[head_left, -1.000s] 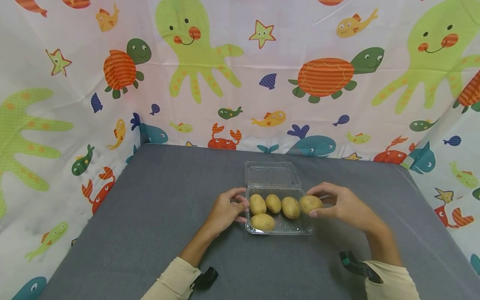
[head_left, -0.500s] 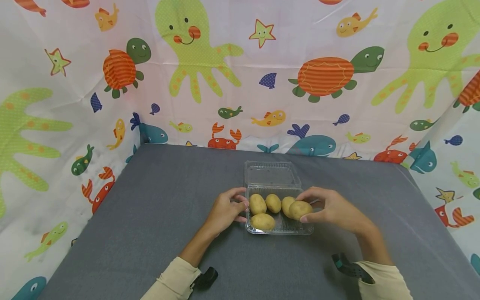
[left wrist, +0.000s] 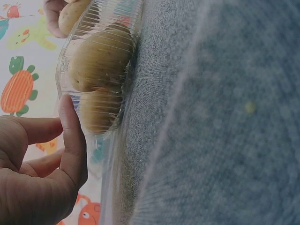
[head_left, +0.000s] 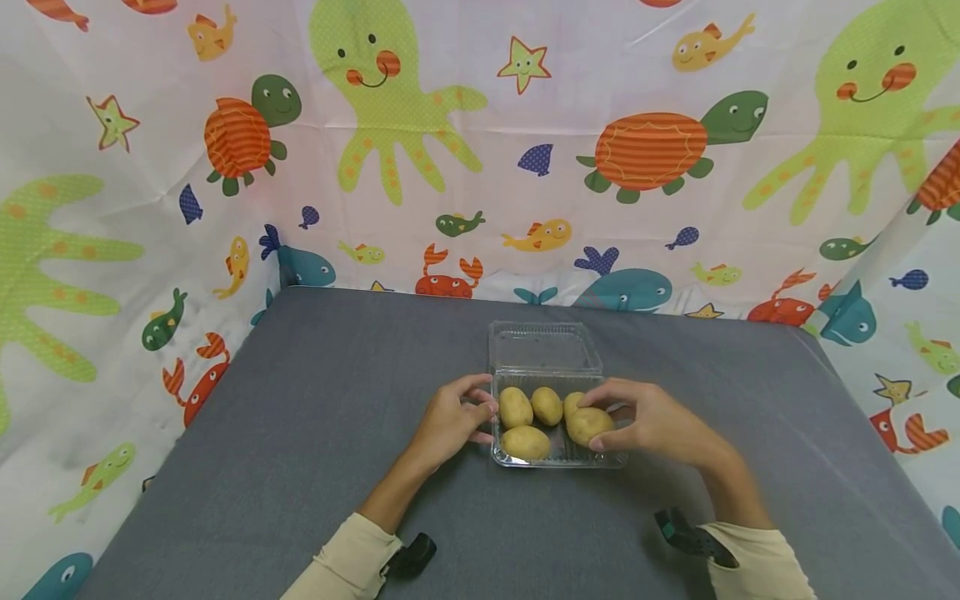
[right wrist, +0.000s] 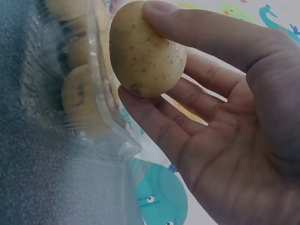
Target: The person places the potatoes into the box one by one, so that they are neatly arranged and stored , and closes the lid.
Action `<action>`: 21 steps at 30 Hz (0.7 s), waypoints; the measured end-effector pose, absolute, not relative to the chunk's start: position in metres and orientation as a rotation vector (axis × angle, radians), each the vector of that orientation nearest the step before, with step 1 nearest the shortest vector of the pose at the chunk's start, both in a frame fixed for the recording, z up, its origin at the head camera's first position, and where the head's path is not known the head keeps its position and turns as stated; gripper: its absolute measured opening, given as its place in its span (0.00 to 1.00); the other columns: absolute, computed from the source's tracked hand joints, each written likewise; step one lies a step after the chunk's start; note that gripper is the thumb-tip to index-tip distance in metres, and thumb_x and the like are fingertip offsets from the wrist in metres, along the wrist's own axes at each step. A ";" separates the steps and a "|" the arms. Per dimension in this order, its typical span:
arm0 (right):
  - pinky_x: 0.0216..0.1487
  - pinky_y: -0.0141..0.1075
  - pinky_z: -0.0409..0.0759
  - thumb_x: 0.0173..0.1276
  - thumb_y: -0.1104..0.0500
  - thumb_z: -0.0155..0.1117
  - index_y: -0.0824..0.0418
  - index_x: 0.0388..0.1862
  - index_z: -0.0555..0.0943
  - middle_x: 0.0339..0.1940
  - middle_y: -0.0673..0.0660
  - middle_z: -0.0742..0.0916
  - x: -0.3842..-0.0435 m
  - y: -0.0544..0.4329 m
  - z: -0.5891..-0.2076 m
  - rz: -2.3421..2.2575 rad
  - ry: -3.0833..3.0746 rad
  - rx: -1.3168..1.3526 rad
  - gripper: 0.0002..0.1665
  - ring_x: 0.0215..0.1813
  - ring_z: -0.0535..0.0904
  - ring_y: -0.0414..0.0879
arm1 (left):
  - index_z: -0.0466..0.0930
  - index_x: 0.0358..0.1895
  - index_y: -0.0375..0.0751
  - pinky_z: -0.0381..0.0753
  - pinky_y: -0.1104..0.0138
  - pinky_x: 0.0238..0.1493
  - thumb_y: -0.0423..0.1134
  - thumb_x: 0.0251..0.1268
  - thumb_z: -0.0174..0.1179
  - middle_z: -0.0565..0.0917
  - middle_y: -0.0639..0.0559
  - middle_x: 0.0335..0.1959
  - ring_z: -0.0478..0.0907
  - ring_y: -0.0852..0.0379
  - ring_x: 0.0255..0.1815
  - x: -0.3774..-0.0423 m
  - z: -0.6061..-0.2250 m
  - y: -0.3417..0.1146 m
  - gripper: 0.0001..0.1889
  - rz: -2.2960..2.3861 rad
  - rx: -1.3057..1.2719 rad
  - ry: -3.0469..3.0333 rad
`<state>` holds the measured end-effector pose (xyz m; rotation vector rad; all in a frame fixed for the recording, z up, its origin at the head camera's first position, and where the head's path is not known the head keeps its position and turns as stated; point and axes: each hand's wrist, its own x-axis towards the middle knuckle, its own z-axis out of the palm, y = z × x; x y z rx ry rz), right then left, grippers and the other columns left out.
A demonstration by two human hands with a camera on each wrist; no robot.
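Observation:
My right hand [head_left: 648, 421] pinches a potato [head_left: 589, 427] between thumb and fingers, over the right half of a clear plastic clamshell container [head_left: 558, 457]. In the right wrist view, this potato [right wrist: 145, 51] appears above the container's rim. Inside lie a front-left potato [head_left: 526, 444], a back-left potato [head_left: 516, 408], another beside it [head_left: 547, 406] and a potato [head_left: 573, 402] partly hidden behind the held one. My left hand [head_left: 453, 421] rests its fingertips against the container's left side; in the left wrist view, one fingertip [left wrist: 67, 104] meets the rim.
The container's hinged lid [head_left: 545, 348] lies folded back, away from me. A grey cloth [head_left: 360, 383] covers the table. Behind and at both sides hangs a curtain [head_left: 480, 125] printed with sea animals.
My right hand has carried its potato leftward and slightly toward me, from the container's right edge to above its right half, partly covering another potato. The left hand stays in place.

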<state>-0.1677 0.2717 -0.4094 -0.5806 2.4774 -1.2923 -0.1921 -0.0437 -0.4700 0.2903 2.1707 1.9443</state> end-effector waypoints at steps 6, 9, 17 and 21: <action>0.57 0.35 0.89 0.61 0.53 0.84 0.52 0.57 0.86 0.57 0.53 0.87 -0.169 0.268 -0.413 -1.237 2.502 -0.626 0.26 0.57 0.83 0.50 | 0.75 0.72 0.33 0.95 0.62 0.34 0.27 0.75 0.62 0.84 0.39 0.45 0.87 0.53 0.39 -0.193 -0.469 -0.043 0.24 1.949 0.286 2.163; 0.58 0.38 0.90 0.61 0.54 0.84 0.52 0.53 0.87 0.53 0.52 0.87 -0.169 0.265 -0.414 -1.218 2.503 -0.645 0.22 0.54 0.83 0.47 | 0.75 0.72 0.34 0.95 0.61 0.34 0.27 0.75 0.62 0.84 0.39 0.45 0.87 0.53 0.39 -0.192 -0.469 -0.043 0.24 1.947 0.284 2.162; 0.43 0.35 0.91 0.67 0.67 0.72 0.58 0.46 0.87 0.42 0.55 0.90 -0.168 0.259 -0.415 -1.247 2.421 -0.591 0.10 0.46 0.87 0.47 | 0.75 0.72 0.33 0.95 0.62 0.33 0.27 0.74 0.61 0.85 0.39 0.45 0.87 0.54 0.39 -0.191 -0.467 -0.043 0.24 1.955 0.286 2.148; 0.44 0.35 0.91 0.67 0.67 0.73 0.59 0.46 0.87 0.43 0.55 0.90 -0.168 0.259 -0.415 -1.246 2.413 -0.590 0.10 0.46 0.87 0.48 | 0.75 0.72 0.33 0.95 0.62 0.34 0.27 0.74 0.61 0.84 0.39 0.46 0.86 0.54 0.38 -0.191 -0.468 -0.043 0.24 1.960 0.286 2.142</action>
